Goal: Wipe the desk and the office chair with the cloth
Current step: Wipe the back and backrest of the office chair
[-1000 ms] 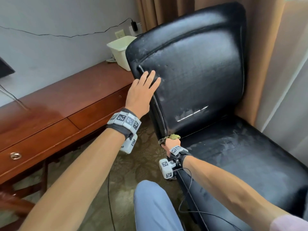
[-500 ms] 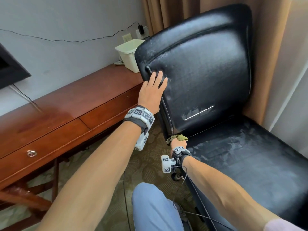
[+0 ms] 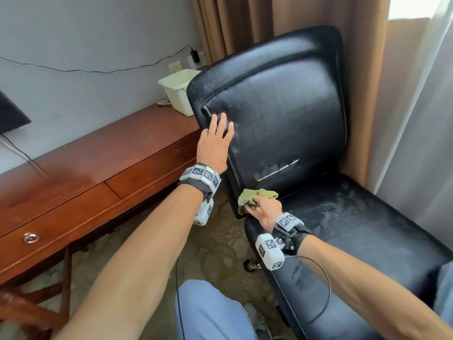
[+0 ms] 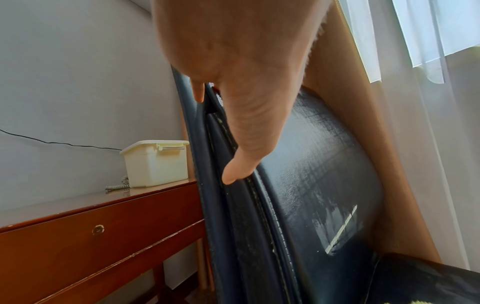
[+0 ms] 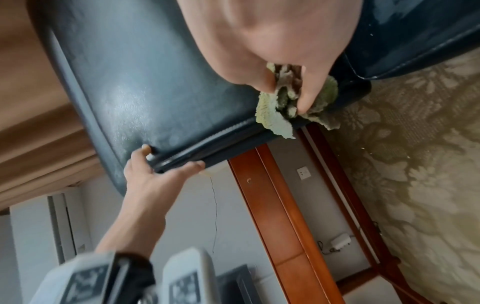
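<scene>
The black leather office chair (image 3: 282,114) stands to the right of the brown wooden desk (image 3: 85,168). My left hand (image 3: 215,138) holds the backrest's left edge, fingers laid on the front and thumb (image 5: 192,164) round the side. My right hand (image 3: 264,208) grips the bunched green cloth (image 3: 259,193) at the backrest's lower left corner, where it meets the seat (image 3: 355,229). The right wrist view shows the cloth (image 5: 275,119) pinched between thumb and fingers against that corner. Dull, streaky patches show on the seat and the backrest.
A cream plastic box (image 3: 179,94) sits on the desk's far end, right beside the backrest. A charger cable (image 3: 196,56) runs along the wall. Brown curtains (image 3: 245,25) hang behind the chair. My knee (image 3: 208,312) is below, over patterned carpet. A chair caster (image 3: 252,265) shows beneath the seat.
My right hand has come up with the cloth from below the backrest's corner onto it, and more of the cloth shows. My left hand stays on the backrest's edge.
</scene>
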### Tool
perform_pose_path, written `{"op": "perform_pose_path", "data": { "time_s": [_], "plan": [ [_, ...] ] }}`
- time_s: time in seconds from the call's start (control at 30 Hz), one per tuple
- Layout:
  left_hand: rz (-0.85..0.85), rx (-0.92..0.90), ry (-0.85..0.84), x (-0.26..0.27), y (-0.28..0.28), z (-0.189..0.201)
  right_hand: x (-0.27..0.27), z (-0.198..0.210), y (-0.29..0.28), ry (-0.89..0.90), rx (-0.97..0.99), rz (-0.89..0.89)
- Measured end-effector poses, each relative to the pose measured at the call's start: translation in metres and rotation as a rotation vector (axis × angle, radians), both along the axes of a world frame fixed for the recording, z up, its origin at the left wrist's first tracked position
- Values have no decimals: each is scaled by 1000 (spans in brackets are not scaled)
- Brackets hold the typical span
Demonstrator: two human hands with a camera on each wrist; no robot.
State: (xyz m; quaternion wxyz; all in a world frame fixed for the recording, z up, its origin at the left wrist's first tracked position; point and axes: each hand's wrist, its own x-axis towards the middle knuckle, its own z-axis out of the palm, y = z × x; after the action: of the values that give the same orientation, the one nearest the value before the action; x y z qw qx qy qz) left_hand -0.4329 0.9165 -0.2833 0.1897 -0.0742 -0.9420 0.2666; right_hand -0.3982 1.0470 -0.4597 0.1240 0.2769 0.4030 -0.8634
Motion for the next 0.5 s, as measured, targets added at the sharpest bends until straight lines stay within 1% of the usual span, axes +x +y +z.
{"op": "perform_pose_path", "data": {
  "time_s": [0.1,0.2,0.27,0.3,0.37,0.43,0.5],
  "plan": [
    [-2,9,0,2,-2,-2,19,-6,-11,3,59,66],
    [8,6,-1,3,1,-1,27,-7,-31,131,156,69],
    [17,9,-3,4,4,0,22,-7,-44,185,207,38],
    [23,8,-6,4,5,0,17,-9,-49,170,225,6],
    [30,7,-10,3,5,0,0,-26,-61,102,210,-70],
    [31,4,-13,3,4,-1,-2,-20,-65,28,176,-126],
    [23,0,-1,1,3,-3,0,-16,-68,-15,91,-162]
  ]
}}
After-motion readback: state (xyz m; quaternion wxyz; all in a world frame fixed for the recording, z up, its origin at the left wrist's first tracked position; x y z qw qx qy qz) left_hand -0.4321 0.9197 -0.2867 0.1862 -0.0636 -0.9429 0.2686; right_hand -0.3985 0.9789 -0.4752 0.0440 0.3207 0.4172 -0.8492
